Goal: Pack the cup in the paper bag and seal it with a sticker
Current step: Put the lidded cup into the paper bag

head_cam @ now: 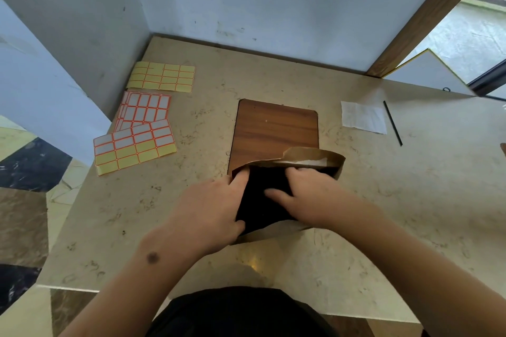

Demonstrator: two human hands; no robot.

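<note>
A brown paper bag lies on the table in front of me, its torn mouth held open and a white sliver showing inside. A black object, apparently the cup, sits in the bag's opening between my hands. My left hand grips the bag's left edge, with the thumb along the black object. My right hand is closed over the black object, fingers reaching into the bag's mouth. Sticker sheets lie at the far left, apart from both hands.
A wooden board lies under the bag's far end. More sticker sheets, yellow and white with orange borders, lie by the left wall. A white paper and a thin black stick lie at the right.
</note>
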